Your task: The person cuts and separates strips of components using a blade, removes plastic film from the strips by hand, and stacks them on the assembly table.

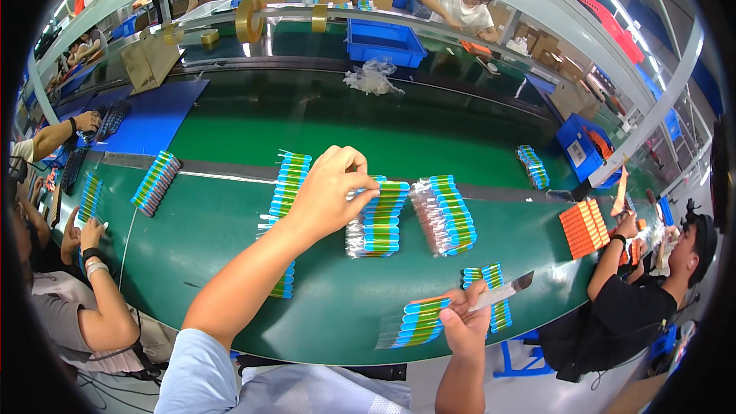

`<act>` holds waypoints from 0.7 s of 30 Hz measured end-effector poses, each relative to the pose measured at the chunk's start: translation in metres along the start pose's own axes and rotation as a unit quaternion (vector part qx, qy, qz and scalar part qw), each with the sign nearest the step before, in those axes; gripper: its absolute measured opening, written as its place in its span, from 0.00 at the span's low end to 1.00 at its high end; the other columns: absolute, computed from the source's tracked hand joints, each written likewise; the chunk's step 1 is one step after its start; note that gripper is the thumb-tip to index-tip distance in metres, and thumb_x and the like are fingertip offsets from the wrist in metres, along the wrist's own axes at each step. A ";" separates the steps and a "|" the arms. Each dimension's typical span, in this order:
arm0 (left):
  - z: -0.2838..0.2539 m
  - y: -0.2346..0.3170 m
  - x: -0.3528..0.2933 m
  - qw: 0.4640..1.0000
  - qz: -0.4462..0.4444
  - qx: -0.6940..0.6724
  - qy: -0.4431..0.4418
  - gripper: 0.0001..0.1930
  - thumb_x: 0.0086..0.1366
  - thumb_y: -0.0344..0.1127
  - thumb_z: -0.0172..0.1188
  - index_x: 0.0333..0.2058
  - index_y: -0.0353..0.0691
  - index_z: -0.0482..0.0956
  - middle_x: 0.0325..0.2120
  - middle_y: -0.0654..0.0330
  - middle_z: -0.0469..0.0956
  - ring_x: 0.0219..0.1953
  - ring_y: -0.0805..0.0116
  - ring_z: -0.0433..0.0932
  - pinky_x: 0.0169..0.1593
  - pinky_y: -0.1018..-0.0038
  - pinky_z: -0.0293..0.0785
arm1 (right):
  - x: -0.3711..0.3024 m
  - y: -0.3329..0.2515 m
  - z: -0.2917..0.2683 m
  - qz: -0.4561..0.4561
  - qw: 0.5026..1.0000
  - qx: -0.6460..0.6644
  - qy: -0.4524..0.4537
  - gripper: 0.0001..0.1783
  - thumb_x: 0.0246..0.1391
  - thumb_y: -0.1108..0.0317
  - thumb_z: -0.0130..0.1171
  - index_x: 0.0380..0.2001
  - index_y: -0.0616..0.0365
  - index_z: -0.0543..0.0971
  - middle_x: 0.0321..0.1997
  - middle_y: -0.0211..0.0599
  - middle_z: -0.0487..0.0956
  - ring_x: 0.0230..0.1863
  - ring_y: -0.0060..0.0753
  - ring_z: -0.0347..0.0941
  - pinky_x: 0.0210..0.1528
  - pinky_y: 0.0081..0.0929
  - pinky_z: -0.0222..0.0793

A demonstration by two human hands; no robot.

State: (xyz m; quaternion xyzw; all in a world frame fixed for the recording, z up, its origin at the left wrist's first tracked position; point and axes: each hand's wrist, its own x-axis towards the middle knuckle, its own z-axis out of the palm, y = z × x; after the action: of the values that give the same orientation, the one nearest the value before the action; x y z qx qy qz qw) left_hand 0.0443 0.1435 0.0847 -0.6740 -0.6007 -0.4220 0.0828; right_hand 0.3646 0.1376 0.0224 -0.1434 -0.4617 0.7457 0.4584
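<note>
Stacking packs (381, 228) near the bench's (207, 249) far edge seems our step; our left hand (331, 190) bunches over them, pinching what we cannot tell. Our right hand (469, 320) grips a bundle (422, 323) and knife (502, 291) by the near edge; placing more likely needs the blade clear.

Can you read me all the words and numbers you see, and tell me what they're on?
No words or numbers are clear enough to read.
White label on the blue bin at right: too small to read.
Blue-and-green packets in the right hand: I can't make out any writing.
Blade in that hand: no readable marks.
</note>
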 end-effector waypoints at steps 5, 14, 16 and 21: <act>-0.007 0.017 -0.010 0.989 -0.029 -0.146 -0.024 0.06 0.55 0.26 0.72 0.33 0.38 0.85 0.41 0.61 0.79 0.44 0.62 0.81 0.45 0.68 0.78 | 0.007 -0.005 -0.003 -0.026 1.000 -0.002 -0.004 0.27 0.54 0.87 0.62 0.40 0.49 0.57 0.47 0.42 0.82 0.46 0.29 0.80 0.49 0.27 0.76; 0.004 0.004 -0.018 0.938 -0.141 -0.308 -0.071 0.14 0.58 0.24 0.69 0.43 0.34 0.80 0.41 0.58 0.81 0.43 0.65 0.82 0.48 0.70 0.79 | 0.042 -0.028 0.014 -0.096 0.994 -0.042 0.008 0.23 0.59 0.85 0.57 0.42 0.47 0.57 0.41 0.39 0.75 0.50 0.34 0.77 0.55 0.32 0.71; 0.004 -0.001 -0.019 0.920 -0.168 -0.345 -0.073 0.16 0.59 0.24 0.68 0.46 0.33 0.79 0.42 0.57 0.80 0.45 0.65 0.82 0.50 0.69 0.78 | 0.055 -0.037 0.019 -0.109 0.992 -0.064 0.015 0.23 0.59 0.85 0.57 0.42 0.47 0.57 0.40 0.38 0.75 0.49 0.33 0.76 0.55 0.31 0.70; 0.015 -0.032 -0.023 0.994 -0.094 -0.047 0.023 0.17 0.65 0.30 0.63 0.53 0.34 0.78 0.51 0.53 0.78 0.56 0.52 0.75 0.60 0.62 0.71 | 0.074 -0.041 0.018 -0.092 0.986 -0.139 0.006 0.22 0.60 0.84 0.58 0.41 0.48 0.58 0.39 0.31 0.72 0.39 0.19 0.67 0.43 0.20 0.65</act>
State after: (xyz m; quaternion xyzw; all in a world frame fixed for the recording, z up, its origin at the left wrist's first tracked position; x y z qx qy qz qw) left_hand 0.0251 0.1445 0.0468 -0.6080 -0.6389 -0.4707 0.0250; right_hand 0.3357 0.1948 0.0809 -0.1672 -0.5696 0.6280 0.5032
